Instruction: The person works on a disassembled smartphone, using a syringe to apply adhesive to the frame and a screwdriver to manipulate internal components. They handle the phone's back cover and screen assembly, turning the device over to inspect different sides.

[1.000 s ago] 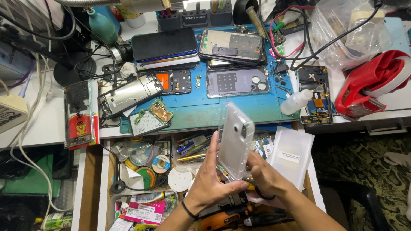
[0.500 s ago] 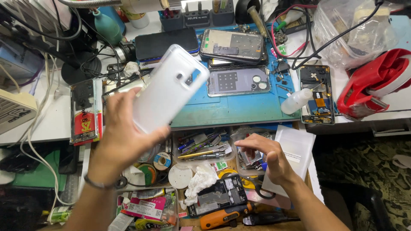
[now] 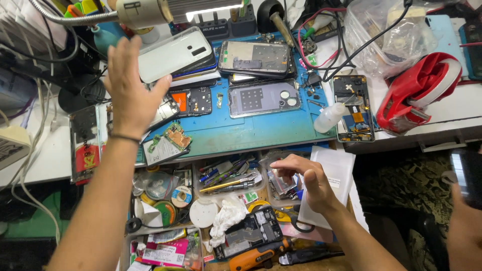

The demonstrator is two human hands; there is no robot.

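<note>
Reaching up with the left hand [image 3: 131, 93], fingers spread open, fingertips touching the white phone back cover [image 3: 173, 54] lying atop stacked phones on the blue mat [image 3: 241, 133]. Hovering the right hand [image 3: 306, 183], fingers loosely open and gripping nothing, above the small parts tray [image 3: 279, 181] in the drawer.

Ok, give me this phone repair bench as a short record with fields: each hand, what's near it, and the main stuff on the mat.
left hand: raised and open, fingertips at a white phone cover lying on a stack of phones
right hand: open, holding nothing, over the drawer's small parts tray
blue mat: opened phones, a circuit board, a small white bottle
drawer: tweezers, tape rolls
</note>
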